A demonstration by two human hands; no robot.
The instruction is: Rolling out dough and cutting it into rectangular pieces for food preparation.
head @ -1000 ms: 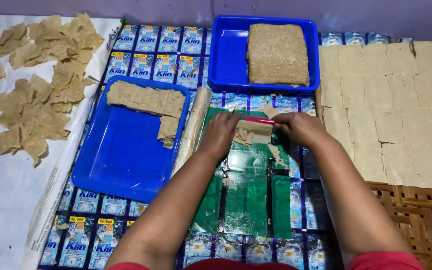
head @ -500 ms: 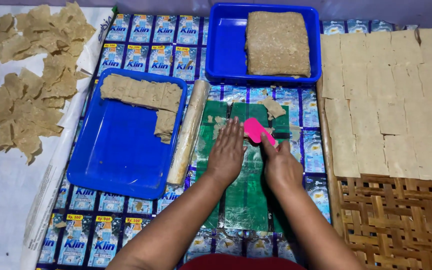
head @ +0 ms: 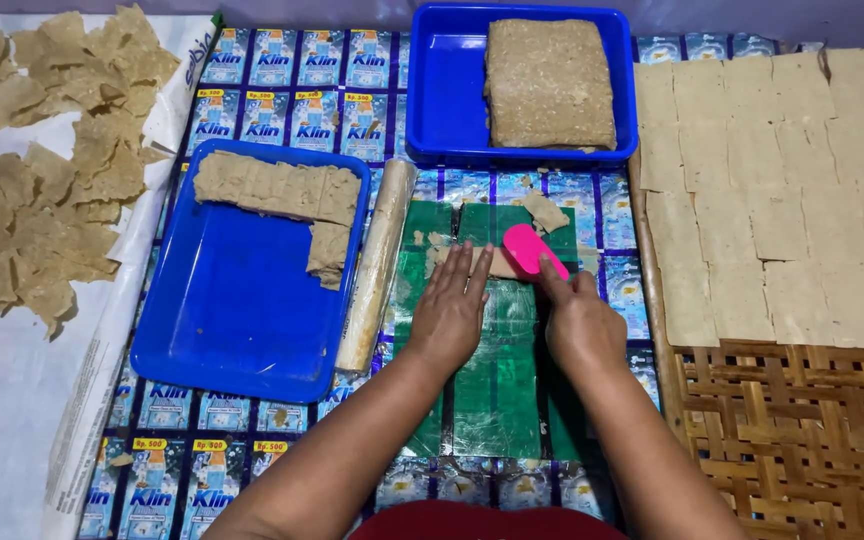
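My left hand (head: 449,310) lies flat, fingers spread, on a green plastic sheet (head: 497,385) over a thin strip of tan dough (head: 500,262). My right hand (head: 577,320) grips a pink plastic scraper (head: 529,250), whose blade rests on the dough just right of my left fingertips. A small torn scrap of dough (head: 546,212) lies beyond the scraper. A dough-coated rolling pin (head: 377,265) lies lengthwise to the left of the sheet, against the near blue tray.
A blue tray (head: 242,330) on the left holds cut dough pieces (head: 287,195). A second blue tray (head: 452,100) at the back holds a thick dough slab (head: 549,82). Flat dough squares (head: 782,190) cover a woven bamboo rack (head: 802,430) on the right. Irregular dried pieces (head: 52,170) lie on white sheeting.
Both hands were pressing the dough together a second ago. Since then my right hand has taken up the pink scraper and set it on the dough, while my left hand flattened beside it.
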